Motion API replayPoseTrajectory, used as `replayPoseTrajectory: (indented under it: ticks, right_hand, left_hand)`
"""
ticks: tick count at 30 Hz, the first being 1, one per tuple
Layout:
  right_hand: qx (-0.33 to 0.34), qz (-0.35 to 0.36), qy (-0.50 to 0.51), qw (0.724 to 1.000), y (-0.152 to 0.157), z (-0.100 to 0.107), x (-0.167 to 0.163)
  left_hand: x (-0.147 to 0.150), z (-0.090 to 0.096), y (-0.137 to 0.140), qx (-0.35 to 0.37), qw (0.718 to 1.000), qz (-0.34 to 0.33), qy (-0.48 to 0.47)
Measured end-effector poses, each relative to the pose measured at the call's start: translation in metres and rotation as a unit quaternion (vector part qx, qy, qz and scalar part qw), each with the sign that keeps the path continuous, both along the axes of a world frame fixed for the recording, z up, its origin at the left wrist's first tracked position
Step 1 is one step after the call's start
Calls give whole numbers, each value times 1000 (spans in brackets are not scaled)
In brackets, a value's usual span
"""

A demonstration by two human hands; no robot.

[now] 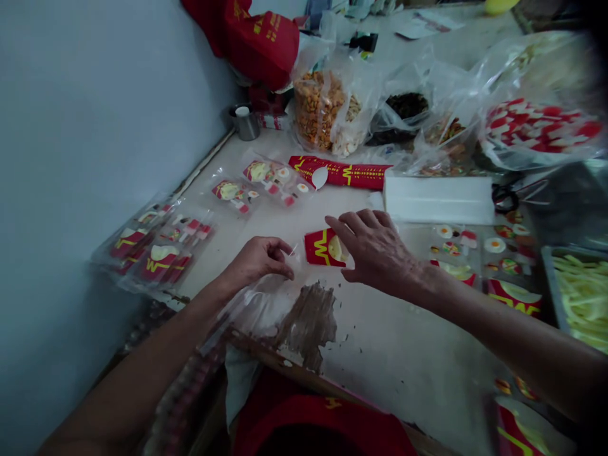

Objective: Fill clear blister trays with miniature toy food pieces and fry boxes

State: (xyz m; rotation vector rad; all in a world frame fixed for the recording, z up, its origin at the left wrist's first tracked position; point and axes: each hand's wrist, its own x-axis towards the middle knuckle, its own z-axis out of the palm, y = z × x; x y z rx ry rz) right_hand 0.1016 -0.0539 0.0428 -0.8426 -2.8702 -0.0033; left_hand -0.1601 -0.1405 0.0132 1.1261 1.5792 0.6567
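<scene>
My left hand (pixel 263 258) is closed, thumb and forefinger curled together on the rim of a clear plastic bag (pixel 259 307) that droops to the table edge. Just right of it lies a small red fries carton (pixel 319 247) with a yellow zigzag mark and pale pieces at its right end. Over that end arches my right hand (pixel 373 250), its thumb and forefinger spread apart on either side. The palm side is hidden, so I cannot see how firmly it touches the carton.
Packed clear bags (pixel 161 263) lie at left. Behind are a stack of red cartons (pixel 356 175), a white box (pixel 439 199), scissors (pixel 506 197) and a bag of orange-brown pieces (pixel 318 107). A tray of toy-like fries (pixel 582 291) stands right. The table's surface peels (pixel 311 323) near the front.
</scene>
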Motion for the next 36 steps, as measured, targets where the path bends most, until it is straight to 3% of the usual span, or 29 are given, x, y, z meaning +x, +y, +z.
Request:
replayPoseTrajectory:
  ticks: [5, 10, 17, 19, 23, 26, 30, 32, 34, 36]
  right_hand:
    - [-46, 11, -2, 999, 5, -4, -4]
    - [-63, 4, -11, 998, -1, -9, -8]
    - [-194, 134, -39, 971, -1, -31, 9]
    - [-187, 148, -29, 971, -1, -36, 8]
    - [-134, 106, -22, 985, -13, -41, -2]
    - [-102, 85, -27, 991, -29, -39, -8]
    - [-109, 56, -10, 992, -51, -39, -19]
    - [-132, 19, -3, 991, -60, -43, -26]
    - [-149, -31, -7, 988, -67, -48, -32]
    - [-147, -66, -8, 987, -71, -51, -31]
  left_hand:
    - [-3, -8, 3, -61, 996, -33, -49]
    - [-6, -17, 3, -54, 995, 3, -83]
    - [-7, -23, -2, -86, 994, -35, -54]
    - [-4, -23, -2, -99, 992, -60, -49]
    - [-3, -13, 5, -89, 988, -125, -1]
    - [-2, -1, 15, -78, 975, -206, 37]
    - [6, 9, 30, -40, 938, -331, 92]
    - [12, 11, 33, 11, 929, -344, 138]
    - [16, 11, 27, 99, 924, -296, 221]
    - [19, 10, 11, 198, 905, -200, 320]
